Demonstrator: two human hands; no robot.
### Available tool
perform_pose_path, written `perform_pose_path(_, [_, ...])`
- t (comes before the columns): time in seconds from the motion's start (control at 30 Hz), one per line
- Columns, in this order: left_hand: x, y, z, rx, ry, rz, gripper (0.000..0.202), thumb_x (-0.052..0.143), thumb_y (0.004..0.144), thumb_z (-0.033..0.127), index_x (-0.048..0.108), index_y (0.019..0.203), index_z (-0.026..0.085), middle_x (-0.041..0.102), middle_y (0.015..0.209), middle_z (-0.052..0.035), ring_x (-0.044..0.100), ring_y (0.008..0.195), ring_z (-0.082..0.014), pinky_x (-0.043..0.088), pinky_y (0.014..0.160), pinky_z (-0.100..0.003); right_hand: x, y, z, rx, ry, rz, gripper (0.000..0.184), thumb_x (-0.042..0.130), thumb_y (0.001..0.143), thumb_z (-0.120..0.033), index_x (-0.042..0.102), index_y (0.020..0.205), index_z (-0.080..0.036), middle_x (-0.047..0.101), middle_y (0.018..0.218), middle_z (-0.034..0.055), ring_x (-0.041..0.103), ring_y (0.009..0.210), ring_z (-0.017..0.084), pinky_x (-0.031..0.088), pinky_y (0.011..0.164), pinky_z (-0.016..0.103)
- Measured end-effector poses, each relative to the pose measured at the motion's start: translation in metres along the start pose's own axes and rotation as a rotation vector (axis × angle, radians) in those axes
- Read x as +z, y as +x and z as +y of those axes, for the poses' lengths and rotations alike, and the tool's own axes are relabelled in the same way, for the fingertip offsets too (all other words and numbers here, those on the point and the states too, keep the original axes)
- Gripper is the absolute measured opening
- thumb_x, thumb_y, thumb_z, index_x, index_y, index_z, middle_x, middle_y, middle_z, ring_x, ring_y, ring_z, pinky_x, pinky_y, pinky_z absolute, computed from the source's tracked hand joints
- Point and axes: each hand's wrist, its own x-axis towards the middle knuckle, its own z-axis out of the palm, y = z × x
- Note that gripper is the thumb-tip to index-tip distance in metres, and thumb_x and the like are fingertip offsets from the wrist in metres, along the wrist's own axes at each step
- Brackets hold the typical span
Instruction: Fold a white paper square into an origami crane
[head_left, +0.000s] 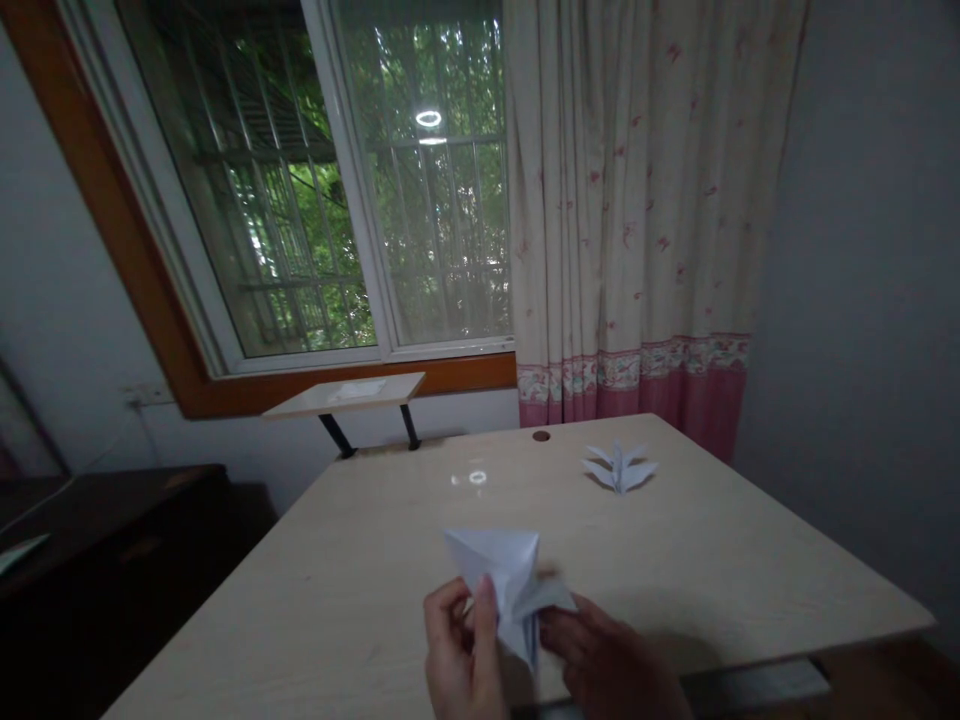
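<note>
A partly folded piece of white paper (501,560) is held up over the near edge of the table, with a broad triangular flap at its top left and a smaller flap sticking out to the right. My left hand (461,650) pinches it from the left, thumb pressed flat on the front face. From the right, my right hand (600,650) has its fingers closed at the paper's lower right folds; its fingertips are partly hidden and a little blurred. Farther back on the right stands a finished-looking white folded paper figure (619,468) with several pointed wings.
The pale wooden table (360,560) has a round cable hole (541,436) near its back edge. A small raised shelf (352,393) on black legs stands at the back left. Behind are a barred window and a patterned curtain (637,200); a dark cabinet (112,540) is at left.
</note>
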Motion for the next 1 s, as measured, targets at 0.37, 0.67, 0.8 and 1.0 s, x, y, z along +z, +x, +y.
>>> perform_pose_path(0.37, [-0.012,-0.014,-0.021,0.151,0.187,-0.148,0.047,0.06,0.082,0.066,0.067,0.09,0.02,0.074,0.084,-0.0081,0.071,0.074,-0.022,0.054,0.069,-0.028,-0.011,0.017,-0.012,-0.495,-0.626,0.257,0.021,0.073,0.08,-0.036,0.07,0.095,-0.022,0.069,0.103,0.0095,0.064,0.098,0.024,0.054,0.085,0.034])
perform_pose_path(0.67, [-0.01,0.01,-0.012,-0.199,-0.196,-0.122,0.053,0.076,0.069,0.063,0.052,0.089,0.02,0.063,0.057,0.0032,0.062,0.05,-0.0139,0.049,0.049,-0.019,-0.017,0.027,-0.02,-0.092,-0.429,0.359,0.052,0.061,0.077,-0.072,0.06,0.072,-0.021,0.061,0.063,0.0007,0.06,0.06,0.018,0.049,0.053,0.024])
perform_pose_path(0.8, [-0.007,0.013,-0.017,-0.283,-0.232,-0.114,0.057,0.079,0.066,0.062,0.051,0.092,0.02,0.062,0.058,0.0043,0.06,0.047,-0.013,0.046,0.045,-0.018,-0.011,0.035,-0.007,-0.025,-0.298,0.322,0.053,0.059,0.077,-0.074,0.057,0.085,-0.022,0.061,0.068,-0.001,0.056,0.053,0.015,0.048,0.047,0.024])
perform_pose_path(1.0, [-0.008,0.012,-0.034,-0.412,-0.307,-0.273,0.063,0.084,0.057,0.059,0.05,0.095,0.021,0.069,0.071,-0.0006,0.066,0.058,-0.0192,0.05,0.047,-0.023,0.001,0.042,0.016,-0.002,-0.228,0.115,0.051,0.058,0.08,-0.07,0.058,0.099,-0.022,0.063,0.067,-0.0006,0.056,0.053,0.015,0.043,0.05,0.025])
